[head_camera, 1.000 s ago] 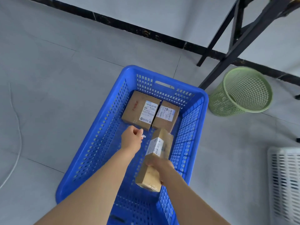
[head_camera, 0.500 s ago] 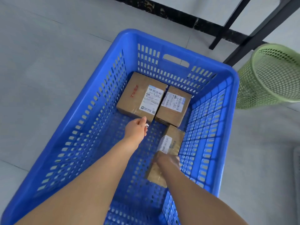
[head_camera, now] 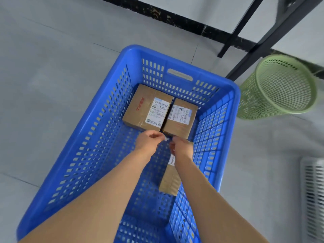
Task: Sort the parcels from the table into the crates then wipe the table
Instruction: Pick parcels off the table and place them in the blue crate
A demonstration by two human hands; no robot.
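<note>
Left hand: fingers curled, thumb and fingertips pinching a small white scrap. Right hand: fingers curled in towards the same scrap, tips at it; cannot tell whether it actually grips. Both hands are low inside the blue crate, above its floor.

Parcels: three brown cardboard boxes in the crate, labels up. Large parcel and small parcel lie flat, touching side by side, against the far wall. Third parcel lies along the right wall, partly hidden under the right forearm.

Surroundings: crate stands on a grey tiled floor. Green mesh bin just beside the crate's far right corner. White slatted crate at the right edge, apart. Black table legs behind the bin. Black skirting strip under a white wall.
</note>
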